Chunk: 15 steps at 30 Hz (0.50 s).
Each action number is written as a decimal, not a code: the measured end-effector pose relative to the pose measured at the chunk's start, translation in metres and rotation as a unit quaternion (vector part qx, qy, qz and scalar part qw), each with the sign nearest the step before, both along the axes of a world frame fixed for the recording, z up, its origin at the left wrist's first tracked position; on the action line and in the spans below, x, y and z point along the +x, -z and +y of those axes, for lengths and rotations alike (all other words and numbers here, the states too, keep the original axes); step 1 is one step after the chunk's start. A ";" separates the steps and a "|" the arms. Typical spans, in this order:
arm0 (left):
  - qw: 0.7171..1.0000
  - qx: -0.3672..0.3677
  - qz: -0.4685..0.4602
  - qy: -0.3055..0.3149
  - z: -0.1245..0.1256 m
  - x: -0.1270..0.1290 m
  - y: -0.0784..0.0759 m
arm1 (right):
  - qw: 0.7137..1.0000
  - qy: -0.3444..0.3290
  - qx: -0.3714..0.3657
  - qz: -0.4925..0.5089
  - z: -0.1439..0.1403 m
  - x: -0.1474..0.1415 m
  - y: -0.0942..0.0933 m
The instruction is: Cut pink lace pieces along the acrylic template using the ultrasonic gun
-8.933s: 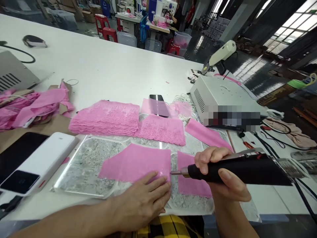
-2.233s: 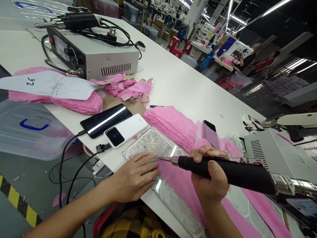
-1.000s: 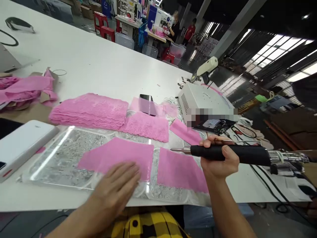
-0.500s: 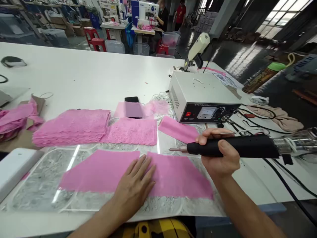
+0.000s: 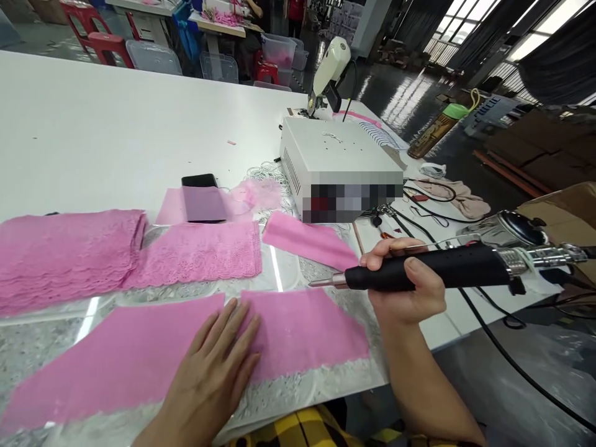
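Observation:
My left hand [image 5: 216, 360] lies flat with outstretched fingers across the inner edges of two pink fabric pieces. The left fabric piece [image 5: 112, 360] and the right fabric piece [image 5: 307, 332] rest side by side on a clear-covered, grey-patterned work surface [image 5: 28, 338]. My right hand [image 5: 405, 282] is wrapped round a black-handled tool with a thin metal tip [image 5: 447, 270], which looks like an ultrasonic handpiece. Its tip points left, above the top edge of the right piece. Behind lie a folded pink strip [image 5: 310, 239] and a lace-edged pink piece [image 5: 200, 251].
A stack of pink lace pieces [image 5: 65, 254] lies at left. A dark phone [image 5: 200, 181] is partly under sheer pink fabric. The grey box unit [image 5: 344, 146] stands behind the tool, with black cables [image 5: 488, 335] at right. A bottle [image 5: 433, 133] and a glass jar [image 5: 503, 230] stand farther right.
The view has turned to the right, so things sit farther left in it. The left hand stays flat on the pink pieces, and the right hand still holds the tool above them.

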<state>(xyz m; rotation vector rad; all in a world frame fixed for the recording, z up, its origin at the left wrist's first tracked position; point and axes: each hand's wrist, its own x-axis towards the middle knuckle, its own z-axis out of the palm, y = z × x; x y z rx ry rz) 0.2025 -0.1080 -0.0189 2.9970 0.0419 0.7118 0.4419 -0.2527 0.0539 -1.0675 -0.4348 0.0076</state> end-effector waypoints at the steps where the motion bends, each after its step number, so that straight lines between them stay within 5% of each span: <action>1: 1.000 -0.001 0.002 -0.002 0.000 0.000 -0.001 | 1.000 -0.009 0.000 -0.002 0.003 -0.003 -0.001; 15: 0.996 -0.066 0.025 -0.046 -0.016 -0.004 -0.007 | 0.975 -0.214 -0.008 -0.056 0.066 -0.050 -0.002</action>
